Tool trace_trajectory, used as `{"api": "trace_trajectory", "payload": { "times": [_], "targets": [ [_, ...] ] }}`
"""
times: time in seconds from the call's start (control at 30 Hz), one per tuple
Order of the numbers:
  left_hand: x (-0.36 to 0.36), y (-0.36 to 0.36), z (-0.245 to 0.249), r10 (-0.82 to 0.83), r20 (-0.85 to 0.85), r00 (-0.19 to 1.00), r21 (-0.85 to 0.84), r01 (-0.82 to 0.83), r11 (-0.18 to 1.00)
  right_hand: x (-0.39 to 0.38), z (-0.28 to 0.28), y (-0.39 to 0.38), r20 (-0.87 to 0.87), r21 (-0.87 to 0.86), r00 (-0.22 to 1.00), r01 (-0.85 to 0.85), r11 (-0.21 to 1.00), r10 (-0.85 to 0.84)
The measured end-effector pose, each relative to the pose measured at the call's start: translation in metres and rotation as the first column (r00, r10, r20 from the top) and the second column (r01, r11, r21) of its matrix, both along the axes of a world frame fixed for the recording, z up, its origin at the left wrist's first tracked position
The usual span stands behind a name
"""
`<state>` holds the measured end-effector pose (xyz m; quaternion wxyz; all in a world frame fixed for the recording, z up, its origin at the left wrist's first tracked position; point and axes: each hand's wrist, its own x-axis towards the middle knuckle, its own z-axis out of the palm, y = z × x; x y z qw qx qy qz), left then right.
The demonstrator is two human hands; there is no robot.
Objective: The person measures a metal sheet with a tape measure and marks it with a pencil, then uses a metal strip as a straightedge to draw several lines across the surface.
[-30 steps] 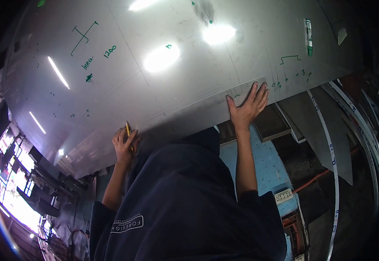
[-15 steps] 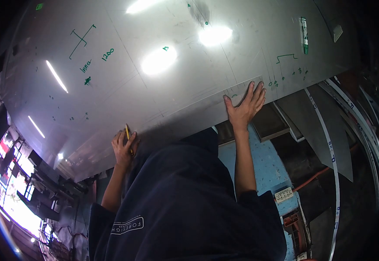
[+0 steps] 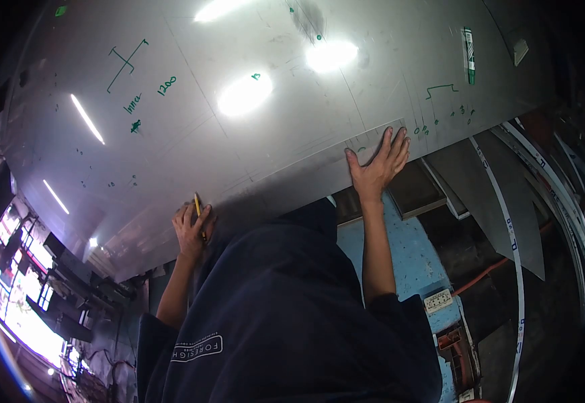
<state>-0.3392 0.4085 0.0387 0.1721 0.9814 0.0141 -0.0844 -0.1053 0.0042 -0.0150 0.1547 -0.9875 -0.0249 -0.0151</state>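
A large grey metal sheet (image 3: pixel 171 144) with scribed lines and green writing fills the upper view. Near its front edge, my left hand (image 3: pixel 191 228) has curled fingers around a yellow pencil (image 3: pixel 199 208), its tip pointing away from my body. My right hand (image 3: pixel 378 168) lies palm down with fingers spread on a long flat metal strip (image 3: pixel 319 164) along the front edge; its fingertips reach the strip's far edge. The far edge of the strip runs slantwise towards my left hand, and its left end is hard to make out.
A green marker (image 3: pixel 470 57) lies on the sheet at the upper right, with a small pale piece (image 3: pixel 521 52) beyond it. Below the sheet at the right are a white tape-like strip (image 3: pixel 515 255), a power socket block (image 3: pixel 438 301) and an orange cable (image 3: pixel 484 276).
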Motion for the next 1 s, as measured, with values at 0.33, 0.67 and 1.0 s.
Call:
{"api": "trace_trajectory", "payload": {
  "times": [0.33, 0.67, 1.0],
  "targets": [
    [0.000, 0.000, -0.001, -0.002, -0.002, 1.000, -0.007, 0.002, 1.000, 0.001, 0.003, 0.001, -0.025, -0.014, 1.000, -0.013, 1.000, 0.013],
    [0.002, 0.000, 0.000, -0.008, -0.009, 1.000, -0.027, 0.007, 1.000, 0.002, 0.006, 0.001, -0.088, -0.020, 0.996, -0.005, 1.000, 0.004],
    [0.003, 0.000, 0.000, -0.034, -0.041, 0.999, -0.027, 0.033, 0.999, 0.000, -0.001, -0.002, -0.041, -0.041, 0.999, -0.028, 0.999, 0.027]
  ]
}}
